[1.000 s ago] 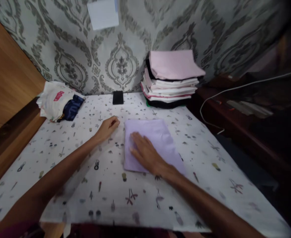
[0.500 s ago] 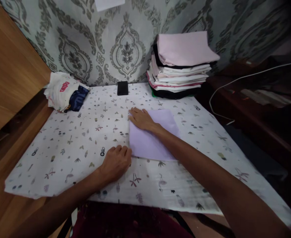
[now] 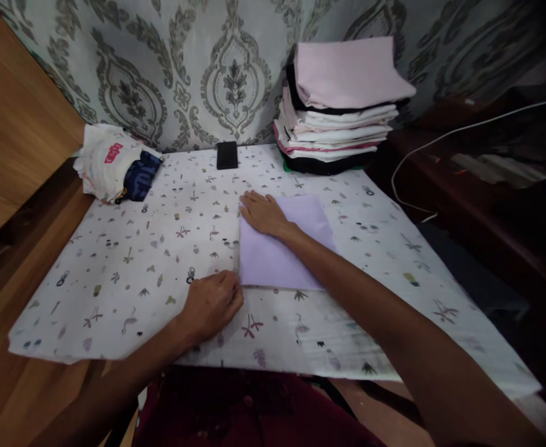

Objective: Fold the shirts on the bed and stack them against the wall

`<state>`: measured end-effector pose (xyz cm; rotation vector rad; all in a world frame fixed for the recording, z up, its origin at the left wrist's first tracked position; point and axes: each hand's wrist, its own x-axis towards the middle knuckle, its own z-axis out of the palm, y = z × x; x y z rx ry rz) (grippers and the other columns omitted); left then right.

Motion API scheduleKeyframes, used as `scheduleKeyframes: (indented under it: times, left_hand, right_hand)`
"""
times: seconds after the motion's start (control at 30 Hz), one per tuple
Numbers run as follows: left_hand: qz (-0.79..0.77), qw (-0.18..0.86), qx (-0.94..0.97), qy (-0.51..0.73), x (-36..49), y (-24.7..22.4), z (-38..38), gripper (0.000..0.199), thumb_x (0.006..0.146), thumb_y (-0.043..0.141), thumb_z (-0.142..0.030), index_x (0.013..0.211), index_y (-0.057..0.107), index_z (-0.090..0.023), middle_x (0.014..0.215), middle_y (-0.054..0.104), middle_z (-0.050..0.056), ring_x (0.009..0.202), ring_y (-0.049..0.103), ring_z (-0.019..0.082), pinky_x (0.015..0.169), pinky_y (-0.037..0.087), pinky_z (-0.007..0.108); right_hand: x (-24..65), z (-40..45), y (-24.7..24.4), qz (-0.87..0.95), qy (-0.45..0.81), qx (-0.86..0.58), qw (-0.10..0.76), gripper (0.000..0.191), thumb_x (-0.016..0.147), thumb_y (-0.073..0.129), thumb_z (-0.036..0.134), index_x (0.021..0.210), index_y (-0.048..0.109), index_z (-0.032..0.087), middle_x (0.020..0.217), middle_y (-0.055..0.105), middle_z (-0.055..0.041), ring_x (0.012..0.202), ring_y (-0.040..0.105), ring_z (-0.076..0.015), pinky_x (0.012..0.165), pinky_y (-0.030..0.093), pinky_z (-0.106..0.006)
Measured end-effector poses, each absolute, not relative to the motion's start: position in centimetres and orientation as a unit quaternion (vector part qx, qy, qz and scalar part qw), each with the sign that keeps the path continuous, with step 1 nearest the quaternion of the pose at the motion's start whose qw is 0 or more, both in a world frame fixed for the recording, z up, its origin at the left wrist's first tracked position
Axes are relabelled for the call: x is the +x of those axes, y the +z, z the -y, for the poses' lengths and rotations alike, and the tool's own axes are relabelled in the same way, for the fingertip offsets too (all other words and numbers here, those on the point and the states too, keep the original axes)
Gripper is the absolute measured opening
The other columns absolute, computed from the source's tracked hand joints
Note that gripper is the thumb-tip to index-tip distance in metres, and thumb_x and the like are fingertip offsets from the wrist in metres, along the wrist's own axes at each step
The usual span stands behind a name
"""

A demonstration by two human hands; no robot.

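Observation:
A folded lilac cloth lies flat on the table covering. My right hand rests palm down on its far left corner, fingers stretched out, and my right forearm crosses over the cloth and hides part of its right side. At the near left corner of the cloth is my left hand, with its fingers curled together. The fingertips are partly hidden, so whether they pinch the cloth's edge cannot be made out.
A tall stack of folded clothes stands at the back right, pale pink on top. A black flat object lies at the back edge. More folded clothes sit at the back left. A white cable hangs at the right.
My left hand has shifted slightly away from the cloth's near left corner, its fingers still curled. My right hand stays flat on the cloth. The view has tilted down a little.

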<state>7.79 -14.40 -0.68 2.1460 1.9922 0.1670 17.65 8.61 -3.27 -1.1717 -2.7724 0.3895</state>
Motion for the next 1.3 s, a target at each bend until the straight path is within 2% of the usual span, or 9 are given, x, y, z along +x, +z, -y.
scheduleKeyframes:
  times: [0.2, 0.47, 0.6, 0.73, 0.83, 0.93, 1.1, 1.2, 1.3]
  left_hand:
    - [-0.694, 0.070, 0.715, 0.049, 8.5, -0.4, 13.8, 0.016, 0.091, 0.055, -0.038, 0.090, 0.054, -0.021, 0.086, 0.071, 0.008, 0.072, 0.066, 0.023, 0.061, 0.046, 0.031]
    - [-0.712, 0.109, 0.690, 0.074, 8.9, -1.0, 13.1, 0.003, 0.083, 0.052, -0.020, 0.083, 0.050, -0.023, 0.076, 0.068, 0.005, 0.066, 0.064, 0.022, 0.060, 0.043, 0.031]
    - [-0.692, 0.306, 0.608, 0.240, 7.7, -0.5, 13.0, 0.005, 0.084, 0.051, -0.025, 0.086, 0.048, -0.023, 0.074, 0.062, 0.000, 0.068, 0.063, 0.018, 0.059, 0.046, 0.029]
    - [-0.644, 0.523, 0.428, 0.359, 7.4, -0.3, 11.4, 0.044, 0.083, 0.056, -0.051, 0.115, 0.043, -0.023, 0.086, 0.063, 0.003, 0.081, 0.067, 0.020, 0.044, 0.044, 0.022]
    - [-0.642, 0.573, 0.387, 0.333, 7.9, -0.4, 9.7, 0.051, 0.077, 0.065, -0.052, 0.111, 0.047, -0.020, 0.078, 0.063, 0.002, 0.065, 0.065, 0.017, 0.038, 0.035, 0.019]
    - [-0.621, 0.604, 0.414, 0.279, 7.8, 0.1, 8.0, 0.036, 0.070, 0.070, -0.039, 0.093, 0.057, -0.016, 0.064, 0.059, -0.002, 0.044, 0.052, 0.010, 0.037, 0.030, 0.020]
    - [-0.607, 0.568, 0.383, 0.403, 4.7, 1.6, 6.3, 0.023, 0.063, 0.074, -0.031, 0.078, 0.065, -0.015, 0.065, 0.058, -0.001, 0.057, 0.054, 0.011, 0.049, 0.041, 0.021]
    - [-0.574, 0.574, 0.229, 0.537, 4.0, 1.2, 6.2, 0.022, 0.069, 0.072, -0.030, 0.086, 0.065, -0.017, 0.079, 0.067, 0.003, 0.074, 0.064, 0.017, 0.065, 0.052, 0.026]
    - [-0.535, 0.632, 0.129, 0.546, 5.0, -0.3, 6.9, 0.031, 0.076, 0.072, -0.030, 0.101, 0.063, -0.016, 0.095, 0.072, 0.010, 0.085, 0.069, 0.023, 0.076, 0.057, 0.034]
  right_hand:
    - [17.7, -8.8, -3.4, 0.912, 0.132, -0.385, 0.058, 0.052, 0.104, 0.025, 0.037, 0.147, 0.045, 0.014, 0.162, 0.035, -0.0119, 0.151, 0.027, -0.0273, 0.120, 0.021, -0.054]
    - [18.0, -9.1, -3.0, 0.908, 0.159, -0.382, 0.065, 0.050, 0.105, 0.025, 0.039, 0.144, 0.049, 0.018, 0.160, 0.039, -0.0103, 0.149, 0.029, -0.0247, 0.120, 0.021, -0.052]
    - [20.0, -11.4, -1.5, 0.904, 0.165, -0.392, 0.049, 0.044, 0.102, 0.030, 0.028, 0.136, 0.057, 0.020, 0.147, 0.055, -0.0094, 0.136, 0.048, -0.0237, 0.112, 0.037, -0.045]
    - [22.9, -13.8, 0.0, 0.894, 0.167, -0.415, 0.026, 0.038, 0.089, 0.052, 0.027, 0.124, 0.065, 0.017, 0.131, 0.064, -0.0146, 0.122, 0.058, -0.0296, 0.100, 0.046, -0.042]
    - [24.2, -15.0, 0.7, 0.890, 0.194, -0.413, -0.001, 0.038, 0.082, 0.062, 0.033, 0.117, 0.067, 0.019, 0.121, 0.069, -0.0122, 0.108, 0.064, -0.0283, 0.090, 0.051, -0.037]
    - [25.1, -15.6, 1.3, 0.887, 0.232, -0.398, -0.018, 0.034, 0.079, 0.065, 0.038, 0.107, 0.070, 0.020, 0.113, 0.072, -0.0097, 0.102, 0.066, -0.0273, 0.085, 0.052, -0.034]
    - [27.8, -15.1, 2.1, 0.874, 0.303, -0.379, -0.006, 0.033, 0.079, 0.062, 0.046, 0.094, 0.069, 0.018, 0.102, 0.072, -0.0067, 0.094, 0.066, -0.0256, 0.076, 0.052, -0.032]
    - [29.7, -13.9, 2.0, 0.822, 0.409, -0.395, 0.031, 0.040, 0.077, 0.063, 0.053, 0.093, 0.066, 0.017, 0.099, 0.071, -0.0075, 0.091, 0.065, -0.0263, 0.075, 0.050, -0.033]
    - [30.9, -12.6, 1.7, 0.777, 0.467, -0.418, 0.067, 0.042, 0.070, 0.068, 0.052, 0.092, 0.067, 0.017, 0.103, 0.070, -0.0092, 0.097, 0.063, -0.0271, 0.081, 0.049, -0.034]
